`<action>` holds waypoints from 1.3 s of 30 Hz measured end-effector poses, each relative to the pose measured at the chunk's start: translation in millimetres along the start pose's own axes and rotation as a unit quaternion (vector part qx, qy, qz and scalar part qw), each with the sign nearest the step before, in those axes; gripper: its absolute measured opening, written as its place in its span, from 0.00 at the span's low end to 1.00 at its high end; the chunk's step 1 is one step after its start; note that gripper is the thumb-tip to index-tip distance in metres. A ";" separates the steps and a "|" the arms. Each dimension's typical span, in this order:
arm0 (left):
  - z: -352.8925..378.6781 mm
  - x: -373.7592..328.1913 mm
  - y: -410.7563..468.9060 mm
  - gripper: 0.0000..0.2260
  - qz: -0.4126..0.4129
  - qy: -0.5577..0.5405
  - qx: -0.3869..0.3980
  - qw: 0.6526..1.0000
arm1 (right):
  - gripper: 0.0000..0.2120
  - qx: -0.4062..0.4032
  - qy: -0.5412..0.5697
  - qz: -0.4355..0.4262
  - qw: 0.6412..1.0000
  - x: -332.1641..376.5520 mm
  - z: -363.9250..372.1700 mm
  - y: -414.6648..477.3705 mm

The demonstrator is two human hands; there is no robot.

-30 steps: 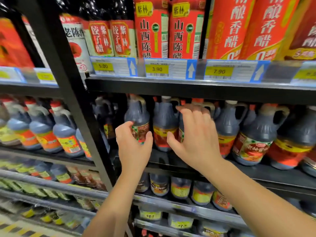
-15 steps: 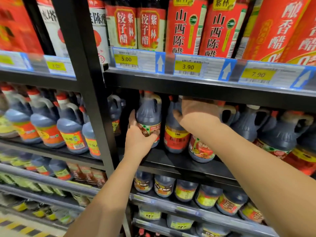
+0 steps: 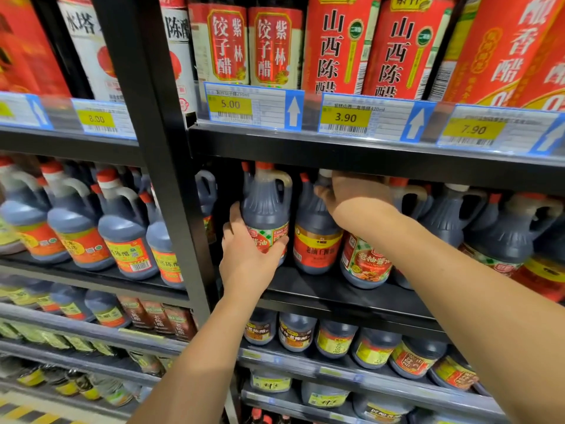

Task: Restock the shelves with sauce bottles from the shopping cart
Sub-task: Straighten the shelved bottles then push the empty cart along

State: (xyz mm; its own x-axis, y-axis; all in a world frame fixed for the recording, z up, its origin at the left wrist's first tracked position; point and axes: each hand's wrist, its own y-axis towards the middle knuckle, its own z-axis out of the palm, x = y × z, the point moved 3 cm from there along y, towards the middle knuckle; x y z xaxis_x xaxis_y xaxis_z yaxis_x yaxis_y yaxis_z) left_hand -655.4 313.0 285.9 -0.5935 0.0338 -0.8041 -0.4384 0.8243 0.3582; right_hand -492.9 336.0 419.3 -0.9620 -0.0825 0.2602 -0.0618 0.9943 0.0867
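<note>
shelf front (image 3: 336, 290): jug (image 3: 266, 209) within left fingers (image 3: 232, 221)

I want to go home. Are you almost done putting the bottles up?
This shelf already looks full of jugs. The left hand grips the green-checked jug at its left end; the right hand reaches among jug tops beside it. The cart is out of sight, so what remains is unknown.

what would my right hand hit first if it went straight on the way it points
The right hand, gripping the top of the red-label jug, points left and inward; it would likely meet the neck of the yellow-banded jug first, though depth is unclear.
</note>
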 end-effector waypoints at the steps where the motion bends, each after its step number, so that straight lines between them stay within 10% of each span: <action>1: -1.0 0.5 -2.8 0.43 -0.001 0.008 -0.004 1.000 | 0.17 -0.020 0.001 -0.006 1.000 -1.7 -0.3 1.8; 19: -3.2 5.2 -19.6 0.44 -0.013 0.030 -0.069 0.997 | 0.04 -0.073 0.027 -0.144 0.986 -10.5 -4.1 -15.8; 39: 2.2 7.8 -17.1 0.41 -0.003 -0.010 -0.059 0.998 | 0.16 -0.126 0.014 -0.163 0.978 -12.2 -1.6 -19.1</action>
State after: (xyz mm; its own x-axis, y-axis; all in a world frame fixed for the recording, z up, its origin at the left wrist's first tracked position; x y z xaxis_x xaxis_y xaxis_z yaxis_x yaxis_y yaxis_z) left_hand -651.1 300.4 272.5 -0.5773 0.0407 -0.8155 -0.5197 0.7520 0.4054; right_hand -479.6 317.9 416.0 -0.8937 -0.3988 0.2057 -0.2940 0.8667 0.4030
